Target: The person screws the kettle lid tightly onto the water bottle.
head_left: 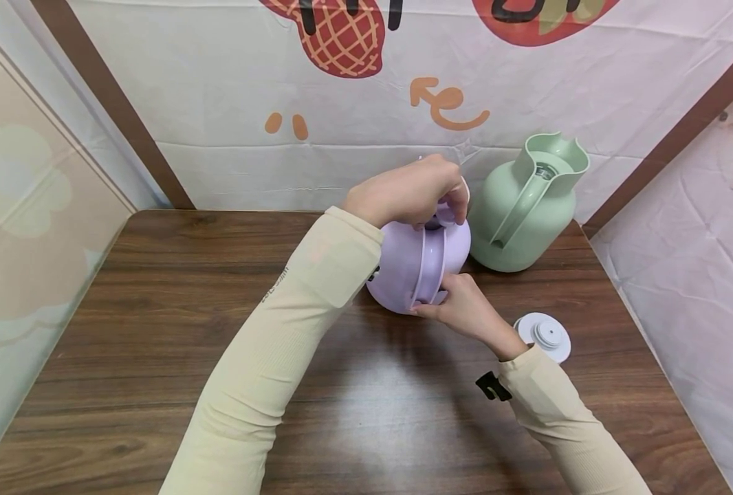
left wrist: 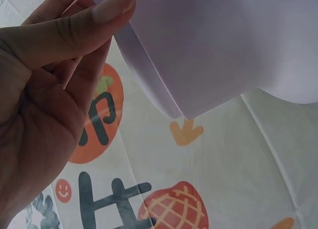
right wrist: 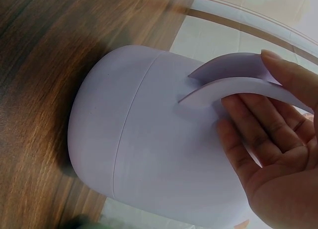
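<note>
A lavender vacuum jug (head_left: pixel 397 265) is near the back of the table, its strap-like handle (head_left: pixel 431 261) facing me. At its mouth, my left hand (head_left: pixel 412 189) pinches the rim; the left wrist view shows the thumb (left wrist: pixel 74 33) on the lavender edge, fingers behind it. My right hand (head_left: pixel 468 309) holds the handle, thumb on its outer side and fingers passed inside the loop, as the right wrist view shows. The left hand covers much of the jug's mouth. A white round stopper (head_left: pixel 542 337) lies on the table beside my right wrist.
A pale green jug (head_left: pixel 515 213) with a similar handle stands just right of the lavender one. Behind both hangs a white printed cloth (head_left: pixel 218 117). The brown wood-grain table (head_left: pixel 174 330) ends at cloth walls on the left and right.
</note>
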A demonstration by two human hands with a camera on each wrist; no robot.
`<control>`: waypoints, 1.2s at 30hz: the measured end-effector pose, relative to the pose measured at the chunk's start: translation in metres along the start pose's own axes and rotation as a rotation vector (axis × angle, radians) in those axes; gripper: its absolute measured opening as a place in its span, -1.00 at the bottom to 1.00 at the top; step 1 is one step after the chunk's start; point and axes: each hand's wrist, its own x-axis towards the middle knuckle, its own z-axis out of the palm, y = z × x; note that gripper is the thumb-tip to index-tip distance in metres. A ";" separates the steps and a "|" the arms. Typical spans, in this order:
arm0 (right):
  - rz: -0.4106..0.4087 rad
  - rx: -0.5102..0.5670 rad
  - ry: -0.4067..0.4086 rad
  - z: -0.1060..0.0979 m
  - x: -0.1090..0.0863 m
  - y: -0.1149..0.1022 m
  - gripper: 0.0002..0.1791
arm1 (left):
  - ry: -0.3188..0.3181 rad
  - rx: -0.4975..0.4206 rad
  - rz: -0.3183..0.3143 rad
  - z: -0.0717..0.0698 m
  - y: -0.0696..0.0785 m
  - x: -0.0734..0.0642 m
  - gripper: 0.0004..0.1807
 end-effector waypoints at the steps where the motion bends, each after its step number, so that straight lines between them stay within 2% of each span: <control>1: 0.001 -0.001 0.000 0.000 0.000 0.000 -0.68 | 0.001 0.000 0.002 0.000 0.000 0.000 -0.39; 22: -0.011 -0.027 0.008 0.001 0.000 0.002 -0.72 | 0.020 -0.019 0.052 0.000 -0.002 0.000 -0.46; 36: -0.024 -0.037 0.012 0.001 0.001 0.002 -0.72 | 0.007 -0.018 0.034 0.001 -0.004 0.001 -0.50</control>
